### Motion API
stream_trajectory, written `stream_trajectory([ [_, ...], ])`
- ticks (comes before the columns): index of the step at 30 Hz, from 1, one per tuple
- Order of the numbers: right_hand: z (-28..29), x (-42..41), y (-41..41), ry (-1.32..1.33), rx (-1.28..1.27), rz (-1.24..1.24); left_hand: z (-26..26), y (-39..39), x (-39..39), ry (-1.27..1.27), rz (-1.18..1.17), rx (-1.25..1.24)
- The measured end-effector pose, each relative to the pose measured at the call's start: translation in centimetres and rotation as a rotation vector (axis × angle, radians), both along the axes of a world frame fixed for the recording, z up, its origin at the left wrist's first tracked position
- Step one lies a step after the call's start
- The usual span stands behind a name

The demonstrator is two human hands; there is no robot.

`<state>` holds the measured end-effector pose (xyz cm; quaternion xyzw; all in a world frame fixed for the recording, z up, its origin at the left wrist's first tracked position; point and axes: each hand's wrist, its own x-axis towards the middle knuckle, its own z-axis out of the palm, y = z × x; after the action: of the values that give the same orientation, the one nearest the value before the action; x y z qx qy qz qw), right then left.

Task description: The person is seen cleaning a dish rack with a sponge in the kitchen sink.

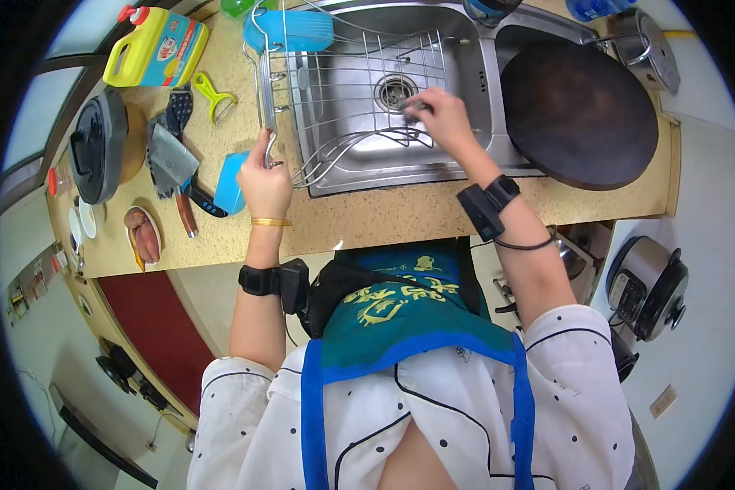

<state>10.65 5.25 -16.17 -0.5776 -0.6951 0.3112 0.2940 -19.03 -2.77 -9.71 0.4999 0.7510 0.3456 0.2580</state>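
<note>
A stainless-steel wire dish rack (343,86) lies tilted over the left basin of the steel sink (459,141). My left hand (264,184) grips the rack by its left wire end, above the counter edge. Over the rack's right part, my right hand (446,122) pinches a small dark grey scrubbing pad (415,111), blurred and partly hidden by the fingers. Beneath them the drain strainer (395,92) shows through the wires. Next to my left hand stands a blue plastic object (229,184), partly covered by the hand.
A round dark chopping board (582,116) covers much of the right basin. Left on the counter (318,226) are a cleaver (174,150), a green peeler (214,98), a yellow detergent jug (159,49), a lidded pot (101,144) and a meat dish (142,236). A blue container (291,30) sits behind the rack.
</note>
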Motion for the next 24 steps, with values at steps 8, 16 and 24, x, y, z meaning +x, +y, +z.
stream_trajectory([
  [8,-1.5,4.9,-2.1,-0.059,-0.420,-0.465,0.7,0.4,0.1,0.029,-0.006,0.009],
  [16,-3.1,1.5,-3.2,-0.504,-0.287,-0.225,1.2,0.4,0.0,0.006,0.001,-0.006],
  [24,-2.9,0.3,-2.6,-0.488,-0.172,-0.390,1.9,0.4,0.7,-0.044,0.019,-0.037],
])
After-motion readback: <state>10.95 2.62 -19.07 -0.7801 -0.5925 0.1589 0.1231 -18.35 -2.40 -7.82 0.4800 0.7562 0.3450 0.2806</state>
